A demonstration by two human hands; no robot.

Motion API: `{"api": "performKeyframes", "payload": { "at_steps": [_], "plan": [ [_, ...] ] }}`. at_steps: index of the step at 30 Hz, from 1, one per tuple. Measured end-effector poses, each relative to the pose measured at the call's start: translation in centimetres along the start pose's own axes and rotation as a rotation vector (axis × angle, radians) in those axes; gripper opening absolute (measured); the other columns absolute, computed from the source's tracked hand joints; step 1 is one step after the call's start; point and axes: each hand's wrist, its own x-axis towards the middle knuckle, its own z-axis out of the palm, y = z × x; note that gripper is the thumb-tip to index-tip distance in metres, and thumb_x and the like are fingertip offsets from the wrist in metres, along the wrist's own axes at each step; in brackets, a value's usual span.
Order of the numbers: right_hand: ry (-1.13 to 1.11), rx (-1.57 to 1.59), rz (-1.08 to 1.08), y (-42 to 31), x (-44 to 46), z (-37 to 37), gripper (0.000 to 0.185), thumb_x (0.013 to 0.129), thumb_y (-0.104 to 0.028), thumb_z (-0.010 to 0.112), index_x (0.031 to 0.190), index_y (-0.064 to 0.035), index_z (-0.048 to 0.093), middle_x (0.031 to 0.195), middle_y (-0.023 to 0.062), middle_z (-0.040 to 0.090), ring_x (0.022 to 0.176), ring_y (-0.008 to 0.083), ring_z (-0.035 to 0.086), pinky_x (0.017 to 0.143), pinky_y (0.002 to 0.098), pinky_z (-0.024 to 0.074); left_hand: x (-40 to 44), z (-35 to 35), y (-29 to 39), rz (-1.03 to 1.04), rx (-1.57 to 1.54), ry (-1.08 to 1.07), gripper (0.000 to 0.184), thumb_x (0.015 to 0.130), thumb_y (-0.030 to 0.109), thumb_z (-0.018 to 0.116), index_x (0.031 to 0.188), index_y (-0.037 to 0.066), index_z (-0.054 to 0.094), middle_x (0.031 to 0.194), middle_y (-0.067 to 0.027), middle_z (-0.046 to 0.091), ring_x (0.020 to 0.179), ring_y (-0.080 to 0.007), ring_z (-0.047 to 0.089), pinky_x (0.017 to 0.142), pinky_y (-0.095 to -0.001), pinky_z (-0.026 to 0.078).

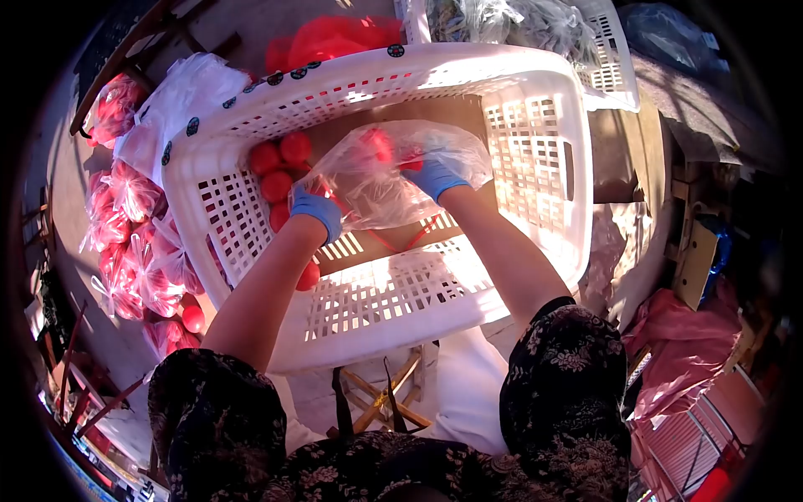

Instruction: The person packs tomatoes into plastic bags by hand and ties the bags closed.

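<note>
Here, a clear plastic bag (381,197) is held spread within a white plastic basket (502,57).
The bag's left edge is gripped by the blue-gloved left hand (318,215); the blue-gloved right hand (439,177) is partly covered by the bag, so its grip cannot be told. A red ball (378,144) is seen through the plastic, and more red balls (276,186) are gathered along the basket's left side.

Seemingly packing workshop: white crate (579,167), bagged red balls (153,280).
</note>
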Motion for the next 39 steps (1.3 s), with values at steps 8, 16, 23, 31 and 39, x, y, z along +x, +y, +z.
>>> {"api": "performKeyframes", "payload": {
  "at_steps": [8,16,23,31,39],
  "plan": [
    [-0.470,0.154,-0.020,0.3,2.2,-2.2,0.065,0.064,-0.042,0.070,0.117,-0.0101,0.053,0.114,0.0135,0.054,0.103,0.0244,0.054,0.090,0.0370,0.0414,-0.1,-2.2,-0.4,0.246,-0.630,0.679,0.033,0.082,0.026,0.055,0.111,0.010,0.059,0.105,-0.0109,0.061,0.102,-0.0298,0.055,0.088,-0.0345,0.042],
    [-0.869,1.884,0.115,3.1,-2.4,-10.9,0.076,0.066,-0.039,0.075,0.124,-0.0029,0.042,0.114,0.0113,0.052,0.104,0.0226,0.054,0.089,0.0320,0.0457,0.9,-1.6,-1.6,0.152,-0.924,0.610,0.038,0.088,0.026,0.055,0.120,0.006,0.052,0.116,-0.0116,0.055,0.103,-0.0224,0.055,0.089,-0.0307,0.042],
    [-0.173,1.255,-0.149,-3.7,-5.4,-12.6,0.088,0.060,-0.038,0.078,0.129,-0.0064,0.034,0.124,0.0132,0.044,0.114,0.0279,0.045,0.096,0.0372,0.0401,-6.8,-7.7,4.2,0.857,-2.519,-0.453,0.076,0.082,0.065,0.038,0.132,0.009,0.034,0.125,-0.0144,0.046,0.111,-0.0293,0.049,0.090,-0.0461,0.044],
    [0.444,0.932,-0.346,-9.5,-6.6,-8.6,0.064,0.065,-0.034,0.077,0.114,-0.0072,0.047,0.116,0.0126,0.049,0.102,0.0290,0.049,0.091,0.0385,0.0386,-8.3,-8.1,6.0,0.263,-2.833,0.219,0.050,0.090,0.042,0.043,0.128,0.010,0.039,0.121,-0.0113,0.048,0.110,-0.0218,0.050,0.094,-0.0331,0.042],
    [-0.107,2.275,0.562,-10.4,-4.4,-9.9,0.032,0.090,-0.035,0.050,0.106,-0.0071,0.053,0.101,0.0090,0.058,0.089,0.0188,0.058,0.079,0.0319,0.0490,-5.4,-5.9,4.8,0.535,-1.458,1.483,0.049,0.080,0.035,0.062,0.117,0.005,0.050,0.127,-0.0164,0.043,0.114,-0.0274,0.046,0.098,-0.0354,0.035]
  ]
}}
